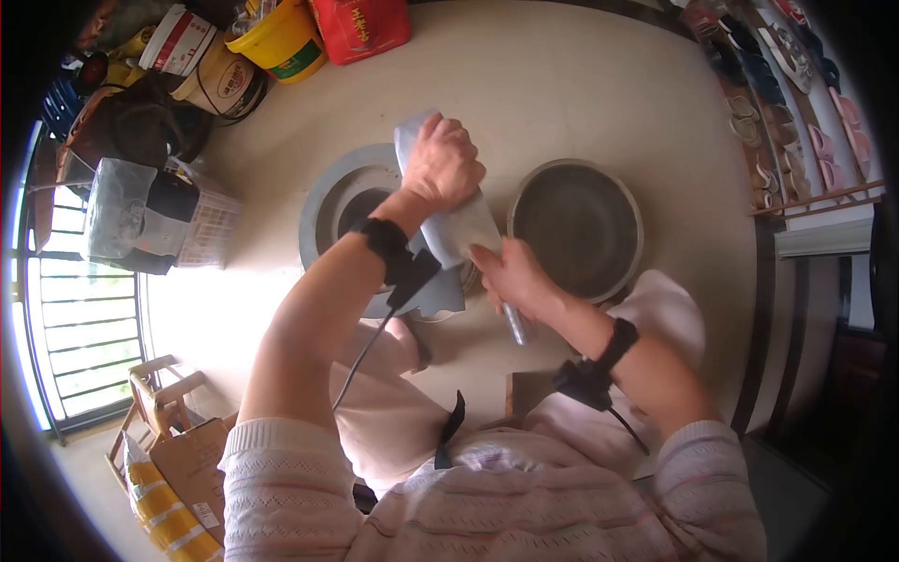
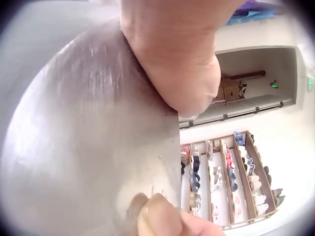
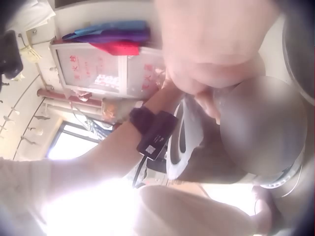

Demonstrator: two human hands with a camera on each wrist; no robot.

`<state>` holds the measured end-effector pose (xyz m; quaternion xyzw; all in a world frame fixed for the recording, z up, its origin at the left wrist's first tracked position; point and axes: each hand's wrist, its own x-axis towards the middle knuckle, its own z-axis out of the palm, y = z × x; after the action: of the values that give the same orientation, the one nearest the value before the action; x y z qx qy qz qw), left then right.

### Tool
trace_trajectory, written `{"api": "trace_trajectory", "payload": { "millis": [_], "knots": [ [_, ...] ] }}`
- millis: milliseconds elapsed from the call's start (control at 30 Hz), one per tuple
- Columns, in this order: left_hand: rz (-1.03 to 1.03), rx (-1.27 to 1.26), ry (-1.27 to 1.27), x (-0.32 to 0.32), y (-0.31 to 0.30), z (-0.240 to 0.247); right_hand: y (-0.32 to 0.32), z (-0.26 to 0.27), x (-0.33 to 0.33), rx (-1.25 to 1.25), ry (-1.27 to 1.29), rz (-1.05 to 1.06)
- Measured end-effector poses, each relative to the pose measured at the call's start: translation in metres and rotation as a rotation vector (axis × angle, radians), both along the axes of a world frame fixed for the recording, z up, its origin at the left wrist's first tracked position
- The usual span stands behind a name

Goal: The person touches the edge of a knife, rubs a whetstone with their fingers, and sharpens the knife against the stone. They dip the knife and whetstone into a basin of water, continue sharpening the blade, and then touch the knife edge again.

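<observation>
L hand [image 1: 442, 164] & R hand [image 1: 515, 276] both gripping metal sheet [image 1: 459, 229] nr round basin [image 1: 629, 245], dark inside, contents unclear

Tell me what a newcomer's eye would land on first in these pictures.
Probably the broad metal blade in the middle of the head view, with the left hand on it and the right hand holding it near the lower end. Next, the dark round basin just to its right, then the bright yellow bucket and red bag toward the upper left.
</observation>
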<state>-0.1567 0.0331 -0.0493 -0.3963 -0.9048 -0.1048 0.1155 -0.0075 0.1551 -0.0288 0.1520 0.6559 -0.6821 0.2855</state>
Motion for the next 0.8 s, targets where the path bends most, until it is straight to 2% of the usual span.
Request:
{"api": "trace_trajectory", "payload": {
  "millis": [67,167,333,433,700,800],
  "knots": [
    [-0.051,0.074,-0.006,0.019,0.001,0.000,0.005,0.004,0.015,-0.010,-0.010,0.021],
    [-0.037,0.045,-0.073,0.016,0.003,0.004,0.010,0.002,0.012,0.033,-0.042,0.075],
    [0.017,0.010,0.005,-0.030,-0.005,-0.001,0.004,0.004,-0.035,-0.001,-0.033,0.016],
    [0.033,-0.021,-0.026,-0.036,-0.006,-0.002,0.004,0.000,-0.041,-0.012,-0.018,0.010],
    [0.021,-0.024,0.019,0.014,0.003,0.001,0.010,0.005,0.008,0.001,-0.020,0.051],
    [0.006,-0.002,0.060,0.042,0.008,0.001,0.012,0.004,0.035,0.032,0.001,0.000]
  ]
}}
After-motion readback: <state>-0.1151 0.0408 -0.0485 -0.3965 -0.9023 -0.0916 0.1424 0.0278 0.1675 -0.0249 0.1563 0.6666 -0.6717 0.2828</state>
